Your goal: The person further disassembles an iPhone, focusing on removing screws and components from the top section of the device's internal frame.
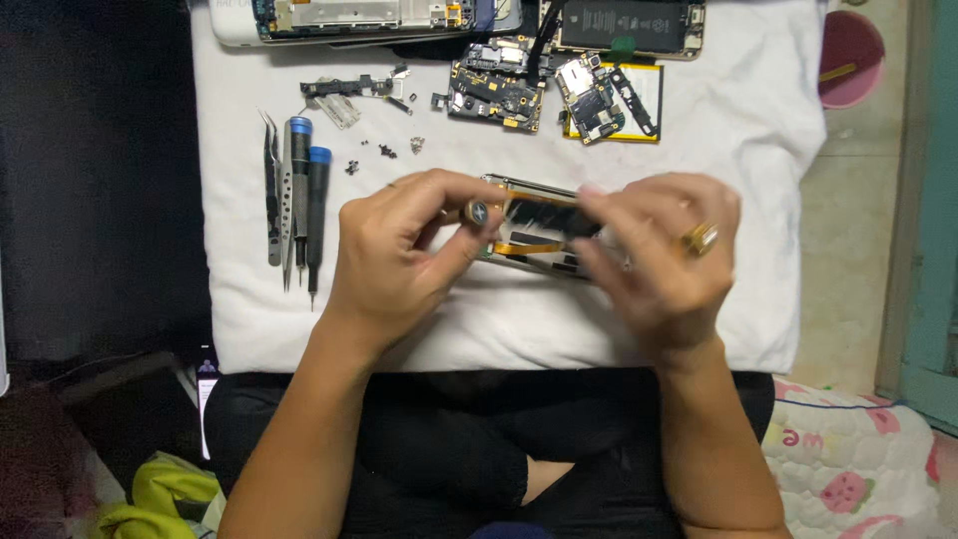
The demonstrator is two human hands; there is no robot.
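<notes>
Both my hands grip the opened gold-framed phone chassis (539, 228) above the white cloth (499, 319); left hand (399, 255) fingers pinch a small round part (477, 212), right hand (659, 255) hides the chassis's right end.

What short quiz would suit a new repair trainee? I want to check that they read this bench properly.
1. True or false: both hands grip the opened phone frame.
2. Which hand wears the gold ring? A) left hand B) right hand
3. Fill in: the blue-capped screwdrivers lie beside the ____ on the white cloth.

Key: 1 true; 2 B; 3 tweezers. The circuit boards sit farther up the cloth, untouched.
</notes>
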